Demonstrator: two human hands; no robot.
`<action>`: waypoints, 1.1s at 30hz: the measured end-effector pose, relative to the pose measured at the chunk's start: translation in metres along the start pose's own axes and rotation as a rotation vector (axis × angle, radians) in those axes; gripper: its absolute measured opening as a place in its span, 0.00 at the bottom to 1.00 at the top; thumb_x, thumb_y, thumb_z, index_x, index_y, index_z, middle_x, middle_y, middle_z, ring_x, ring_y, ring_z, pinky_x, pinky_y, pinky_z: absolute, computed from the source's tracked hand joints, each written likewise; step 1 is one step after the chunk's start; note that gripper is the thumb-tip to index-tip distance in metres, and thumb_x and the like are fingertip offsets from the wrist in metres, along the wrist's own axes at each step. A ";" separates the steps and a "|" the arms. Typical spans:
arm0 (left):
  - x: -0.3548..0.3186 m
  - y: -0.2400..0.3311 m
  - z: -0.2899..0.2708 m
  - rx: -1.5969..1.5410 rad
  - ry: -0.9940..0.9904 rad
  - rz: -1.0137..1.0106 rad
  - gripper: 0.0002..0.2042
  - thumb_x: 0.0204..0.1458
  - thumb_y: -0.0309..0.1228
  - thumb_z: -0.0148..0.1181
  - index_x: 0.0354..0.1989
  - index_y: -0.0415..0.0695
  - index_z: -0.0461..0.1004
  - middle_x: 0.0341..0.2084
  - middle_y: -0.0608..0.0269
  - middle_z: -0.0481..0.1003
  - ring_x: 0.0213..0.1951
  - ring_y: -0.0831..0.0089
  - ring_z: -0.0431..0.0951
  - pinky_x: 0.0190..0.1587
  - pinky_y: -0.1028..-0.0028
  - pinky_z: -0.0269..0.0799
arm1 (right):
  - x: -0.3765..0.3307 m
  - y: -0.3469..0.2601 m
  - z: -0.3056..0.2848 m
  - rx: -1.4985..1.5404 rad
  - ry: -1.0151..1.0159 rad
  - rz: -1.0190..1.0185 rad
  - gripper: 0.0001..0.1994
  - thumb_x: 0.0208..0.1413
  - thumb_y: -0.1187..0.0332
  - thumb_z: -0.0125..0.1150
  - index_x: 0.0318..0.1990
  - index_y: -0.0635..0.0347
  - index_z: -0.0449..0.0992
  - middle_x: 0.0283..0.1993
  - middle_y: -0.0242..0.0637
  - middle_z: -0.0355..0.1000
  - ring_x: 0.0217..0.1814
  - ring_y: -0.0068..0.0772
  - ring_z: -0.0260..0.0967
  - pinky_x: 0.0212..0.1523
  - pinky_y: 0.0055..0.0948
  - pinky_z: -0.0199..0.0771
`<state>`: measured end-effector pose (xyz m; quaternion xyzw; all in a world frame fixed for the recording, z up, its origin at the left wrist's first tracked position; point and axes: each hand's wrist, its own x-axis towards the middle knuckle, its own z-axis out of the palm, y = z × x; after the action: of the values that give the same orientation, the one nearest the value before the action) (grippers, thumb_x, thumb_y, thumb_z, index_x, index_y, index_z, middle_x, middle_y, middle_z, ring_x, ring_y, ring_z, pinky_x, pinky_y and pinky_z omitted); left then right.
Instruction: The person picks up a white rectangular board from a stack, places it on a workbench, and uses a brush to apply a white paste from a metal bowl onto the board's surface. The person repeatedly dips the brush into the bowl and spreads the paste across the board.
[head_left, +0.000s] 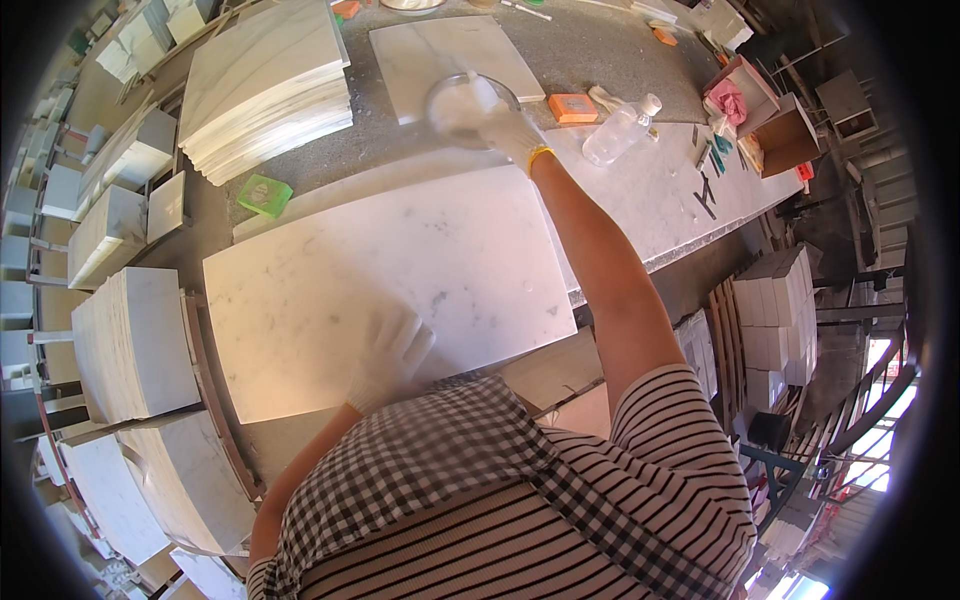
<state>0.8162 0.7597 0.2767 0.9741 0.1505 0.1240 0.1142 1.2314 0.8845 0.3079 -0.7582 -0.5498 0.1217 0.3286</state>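
A large white marble slab (300, 290) with grey specks lies before me. My left hand (392, 350), in a white glove, rests over its near edge with the fingers stretched out; motion smears it a little. Farther off, my right hand (511, 133) reaches to a round shallow dish (435, 108) with pale contents. This gloved hand, yellow at the cuff, is closed on a white flat piece (484, 94) whose exact kind I cannot make out. Beneath the dish lies a smaller marble tile (400, 50). An orange block (573, 108) and a clear plastic bottle (622, 134) stand right of that hand.
A tall stack of marble tiles (265, 75) stands at the far left, with a green block (265, 196) in front of it. At right are black strips (706, 196) and an open cardboard box (788, 140). More stacked slabs (130, 345) line the left side.
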 end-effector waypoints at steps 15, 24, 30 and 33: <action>0.001 -0.001 0.000 -0.074 0.041 0.019 0.30 0.41 0.45 0.65 0.53 0.44 0.71 0.55 0.50 0.68 0.58 0.48 0.67 0.59 0.38 0.59 | -0.044 -0.028 -0.034 0.696 -0.047 0.419 0.10 0.50 0.62 0.62 0.21 0.54 0.75 0.18 0.21 0.61 0.18 0.14 0.53 0.19 0.23 0.46; -0.001 -0.003 0.000 0.122 -0.196 0.004 0.43 0.34 0.59 0.68 0.60 0.47 0.70 0.64 0.52 0.62 0.68 0.48 0.55 0.68 0.38 0.44 | -0.177 -0.017 -0.063 0.653 0.000 0.310 0.09 0.58 0.66 0.55 0.27 0.56 0.77 0.23 0.22 0.65 0.19 0.12 0.51 0.19 0.19 0.44; -0.002 -0.005 0.002 0.258 -0.069 0.159 0.44 0.36 0.58 0.66 0.63 0.46 0.67 0.67 0.52 0.59 0.70 0.47 0.51 0.70 0.38 0.39 | -0.284 -0.020 -0.074 0.570 -0.004 0.298 0.09 0.59 0.66 0.56 0.31 0.58 0.78 0.24 0.21 0.65 0.20 0.10 0.50 0.20 0.17 0.44; -0.004 -0.006 0.005 0.157 -0.222 0.012 0.44 0.36 0.57 0.66 0.63 0.45 0.67 0.66 0.51 0.60 0.70 0.47 0.52 0.69 0.38 0.41 | -0.325 -0.033 -0.068 0.703 0.074 0.660 0.08 0.59 0.66 0.58 0.31 0.58 0.79 0.24 0.20 0.64 0.21 0.08 0.50 0.20 0.16 0.44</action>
<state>0.8127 0.7628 0.2695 0.9887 0.1404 0.0041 0.0529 1.1245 0.5688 0.3224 -0.7390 -0.1934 0.3710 0.5280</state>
